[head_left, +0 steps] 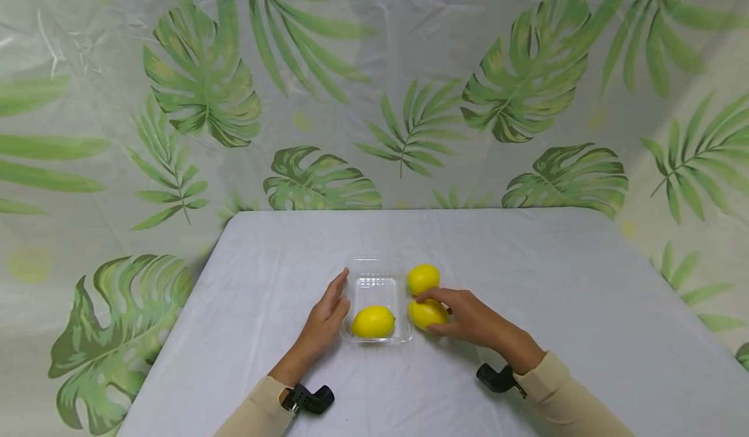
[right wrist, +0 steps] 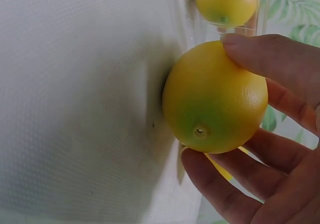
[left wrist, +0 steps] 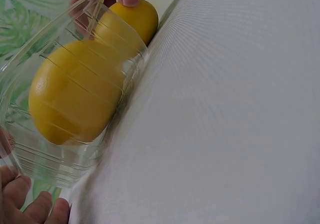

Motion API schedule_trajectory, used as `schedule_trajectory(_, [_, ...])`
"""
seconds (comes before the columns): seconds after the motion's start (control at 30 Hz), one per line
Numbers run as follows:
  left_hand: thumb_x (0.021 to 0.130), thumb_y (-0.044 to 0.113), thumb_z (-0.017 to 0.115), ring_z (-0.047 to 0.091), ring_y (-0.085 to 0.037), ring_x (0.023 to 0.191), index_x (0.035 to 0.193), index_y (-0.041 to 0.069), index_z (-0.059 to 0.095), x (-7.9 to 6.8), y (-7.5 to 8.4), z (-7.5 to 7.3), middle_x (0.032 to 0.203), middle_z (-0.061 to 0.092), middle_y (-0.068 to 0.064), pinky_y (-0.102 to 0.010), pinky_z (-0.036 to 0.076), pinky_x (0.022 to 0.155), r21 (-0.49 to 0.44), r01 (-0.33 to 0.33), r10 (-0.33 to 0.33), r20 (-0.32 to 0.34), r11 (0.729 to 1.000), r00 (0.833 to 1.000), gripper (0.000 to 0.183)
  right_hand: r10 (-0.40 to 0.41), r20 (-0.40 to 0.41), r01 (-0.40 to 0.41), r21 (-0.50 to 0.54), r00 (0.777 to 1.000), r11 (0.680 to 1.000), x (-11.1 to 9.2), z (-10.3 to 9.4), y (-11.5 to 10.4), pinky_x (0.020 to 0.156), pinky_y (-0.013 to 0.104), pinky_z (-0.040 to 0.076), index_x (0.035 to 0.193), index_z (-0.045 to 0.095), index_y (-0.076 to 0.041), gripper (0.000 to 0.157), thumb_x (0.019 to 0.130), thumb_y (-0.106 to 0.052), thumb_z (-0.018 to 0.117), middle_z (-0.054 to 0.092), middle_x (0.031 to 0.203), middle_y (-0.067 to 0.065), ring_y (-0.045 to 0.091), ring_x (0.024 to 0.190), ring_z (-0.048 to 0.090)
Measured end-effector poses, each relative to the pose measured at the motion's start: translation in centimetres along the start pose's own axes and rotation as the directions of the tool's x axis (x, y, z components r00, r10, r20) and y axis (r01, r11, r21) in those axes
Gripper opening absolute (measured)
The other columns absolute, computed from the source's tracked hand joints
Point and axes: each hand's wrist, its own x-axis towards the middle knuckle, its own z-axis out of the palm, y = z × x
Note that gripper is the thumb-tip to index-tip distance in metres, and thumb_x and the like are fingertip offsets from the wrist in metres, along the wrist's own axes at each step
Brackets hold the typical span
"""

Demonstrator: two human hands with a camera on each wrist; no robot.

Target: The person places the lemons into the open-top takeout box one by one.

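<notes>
A clear plastic container sits on the table, with one lemon lying in its near end. My left hand rests along the container's left wall, fingers stretched out beside it. To the right of the container, my right hand grips a second lemon between thumb and fingers. In the right wrist view the stem end of this lemon faces the camera, thumb on one side and fingertips on the other. Just beyond it lies a third lemon, close to the container's right wall.
A white cloth covers the table. Behind it hangs a pale backdrop printed with green leaves. Black wrist cameras are strapped at both cuffs, the left camera and the right camera close above the cloth.
</notes>
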Motion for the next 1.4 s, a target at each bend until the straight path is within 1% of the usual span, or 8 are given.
schedule_trajectory(0.3, [0.102,0.009,0.043,0.028,-0.019,0.142,0.153,0.015,0.027,0.0,0.3,0.0,0.157,0.027,0.002,-0.038,0.025,0.114,0.002,0.002,-0.002,0.002,1.0,1.0,0.054,0.02,0.03,-0.021,0.007,0.999,1.0,0.0,0.0,0.0,0.08,0.036,0.052,0.12,0.061,-0.019,0.042,0.081,-0.022,0.078,0.064,0.117,-0.005,0.012,0.093,0.056])
schedule_trajectory(0.57, [0.102,0.006,0.044,0.028,-0.023,0.142,0.152,0.012,0.028,0.0,0.4,0.1,0.157,0.028,-0.003,-0.041,0.025,0.113,0.012,-0.008,0.008,-0.012,1.0,1.0,0.053,-0.012,0.022,0.012,-0.009,1.0,1.0,-0.2,0.0,0.0,0.095,0.04,0.049,0.127,0.06,-0.013,0.049,0.081,-0.018,0.078,0.061,0.126,-0.002,0.015,0.108,0.057])
schedule_trajectory(0.63, [0.102,0.005,0.044,0.029,-0.025,0.142,0.152,0.011,0.028,-0.1,0.7,0.1,0.156,0.029,-0.005,-0.041,0.025,0.113,0.014,-0.008,0.008,-0.017,1.0,1.0,0.053,-0.025,0.014,0.025,-0.013,1.0,1.0,-0.2,0.0,-0.1,0.095,0.04,0.049,0.127,0.061,-0.012,0.05,0.081,-0.018,0.078,0.062,0.126,-0.001,0.015,0.109,0.058])
schedule_trajectory(0.73, [0.101,0.004,0.043,0.028,-0.029,0.142,0.152,0.008,0.028,-0.3,1.9,0.0,0.156,0.028,-0.012,-0.044,0.025,0.113,0.007,-0.017,0.017,-0.011,1.0,1.0,0.053,-0.035,0.005,0.035,-0.012,0.999,0.999,-0.3,0.0,-0.1,0.094,0.039,0.05,0.127,0.061,-0.012,0.049,0.081,-0.017,0.078,0.062,0.125,-0.001,0.015,0.108,0.058])
schedule_trajectory(0.87, [0.102,0.004,0.042,0.027,-0.03,0.142,0.151,0.006,0.027,-0.6,3.5,-0.4,0.156,0.027,-0.016,-0.042,0.025,0.113,0.016,-0.014,0.014,0.011,1.0,1.0,0.052,-0.032,-0.001,0.032,-0.002,0.999,0.999,-0.6,0.0,0.0,0.094,0.038,0.05,0.127,0.06,-0.011,0.049,0.082,-0.019,0.078,0.061,0.126,-0.001,0.015,0.109,0.058])
schedule_trajectory(1.03, [0.102,0.005,0.043,0.028,-0.03,0.141,0.151,0.005,0.028,-0.7,3.9,-0.4,0.155,0.027,-0.017,-0.04,0.026,0.112,0.023,-0.018,0.017,0.015,1.0,1.0,0.052,-0.034,-0.038,0.034,0.005,0.999,0.999,-0.9,-0.3,-0.1,0.09,0.037,0.051,0.128,0.06,-0.01,0.051,0.081,-0.019,0.078,0.062,0.126,0.0,0.015,0.107,0.058])
schedule_trajectory(1.17, [0.101,0.004,0.042,0.027,-0.029,0.142,0.151,0.006,0.028,-0.7,3.8,-0.2,0.156,0.027,-0.015,-0.041,0.025,0.113,0.003,-0.015,0.015,0.009,1.0,1.0,0.052,-0.045,-0.064,0.046,0.009,0.997,0.999,-1.0,-0.7,-0.2,0.081,0.032,0.054,0.127,0.06,-0.009,0.051,0.081,-0.018,0.078,0.062,0.125,0.002,0.015,0.104,0.058])
schedule_trajectory(1.4, [0.102,0.007,0.043,0.028,-0.023,0.142,0.152,0.013,0.028,0.1,0.3,0.1,0.157,0.028,-0.002,-0.041,0.027,0.113,0.032,-0.019,0.02,-0.008,0.999,1.0,0.053,-0.081,-0.096,0.082,0.006,0.992,0.997,-0.9,-1.1,-0.3,0.074,0.026,0.055,0.127,0.059,-0.007,0.051,0.081,-0.016,0.078,0.062,0.123,0.004,0.017,0.1,0.059])
